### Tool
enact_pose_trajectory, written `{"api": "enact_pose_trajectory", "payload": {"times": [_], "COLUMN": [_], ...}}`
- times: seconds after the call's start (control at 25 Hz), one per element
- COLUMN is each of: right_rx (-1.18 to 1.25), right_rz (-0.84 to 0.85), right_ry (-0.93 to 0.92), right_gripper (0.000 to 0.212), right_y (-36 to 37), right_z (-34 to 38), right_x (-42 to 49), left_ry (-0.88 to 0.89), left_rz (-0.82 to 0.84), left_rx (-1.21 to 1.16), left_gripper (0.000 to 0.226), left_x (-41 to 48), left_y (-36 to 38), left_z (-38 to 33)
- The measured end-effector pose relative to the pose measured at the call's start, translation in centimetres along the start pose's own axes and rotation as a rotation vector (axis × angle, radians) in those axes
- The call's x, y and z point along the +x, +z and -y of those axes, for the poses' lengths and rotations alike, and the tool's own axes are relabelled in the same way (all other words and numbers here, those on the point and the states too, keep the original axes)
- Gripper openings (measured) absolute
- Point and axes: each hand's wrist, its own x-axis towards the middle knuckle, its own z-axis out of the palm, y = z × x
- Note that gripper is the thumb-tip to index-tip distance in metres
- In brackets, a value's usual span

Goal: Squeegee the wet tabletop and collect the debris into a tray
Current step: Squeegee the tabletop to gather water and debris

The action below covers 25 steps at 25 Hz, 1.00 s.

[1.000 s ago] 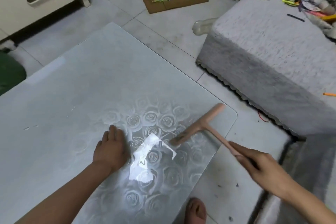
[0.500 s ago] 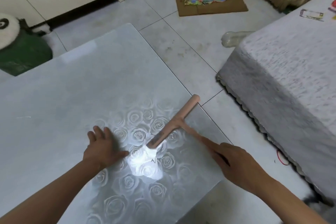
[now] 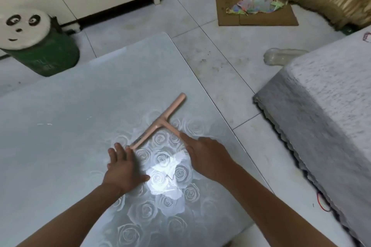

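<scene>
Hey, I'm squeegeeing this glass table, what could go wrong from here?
1. The left hand lies flat right at the near end of the squeegee blade; a stroke that way could hit it.
2. No tray is in view, so water pushed past the tabletop edge would likely spill onto the tiled floor.

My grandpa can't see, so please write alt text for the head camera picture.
A person's right hand holds the handle of a pink squeegee on a rose-patterned tabletop, while the left hand lies flat near the blade's end. A panda-faced green stool stands beyond.
</scene>
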Motion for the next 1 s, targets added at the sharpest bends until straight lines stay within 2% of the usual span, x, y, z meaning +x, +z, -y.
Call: {"api": "enact_pose_trajectory", "payload": {"times": [0.12, 0.28, 0.4, 0.56, 0.68, 0.8, 0.88, 1.0], "right_rx": [-0.008, -0.010, 0.028, 0.013, 0.090, 0.017, 0.019, 0.011], "right_rz": [-0.012, 0.098, 0.051, 0.050, 0.109, 0.249, 0.236, 0.175], "right_ry": [0.000, 0.196, 0.071, -0.008, -0.097, -0.105, -0.142, -0.188], "right_gripper": [0.053, 0.051, 0.061, 0.049, 0.060, 0.067, 0.060, 0.052], "right_y": [-2.3, -4.8, -4.2, -5.1, -8.5, -9.7, -8.7, -7.3], "right_z": [-2.1, -6.7, -3.6, -2.8, -6.5, -9.5, -8.1, -3.2], "right_x": [-2.5, -7.7, -1.3, 5.2, 2.9, 1.5, 3.4, 9.6], "left_ry": [0.004, 0.001, -0.024, -0.062, -0.074, -0.102, -0.109, -0.159], "left_rz": [0.002, 0.005, -0.003, 0.034, 0.080, 0.132, 0.137, 0.145], "left_rx": [-0.039, -0.058, -0.065, -0.119, -0.149, -0.201, -0.212, -0.237], "left_gripper": [0.115, 0.114, 0.116, 0.117, 0.095, 0.074, 0.064, 0.062], "left_x": [-0.5, -0.7, -0.6, -0.3, -0.5, -0.2, -0.2, -0.6], "left_y": [-0.5, -0.7, -0.6, -1.4, -3.0, -5.2, -6.1, -6.3], "left_z": [0.0, -0.1, 0.0, -0.1, -0.6, -0.8, -0.8, -1.7]}}
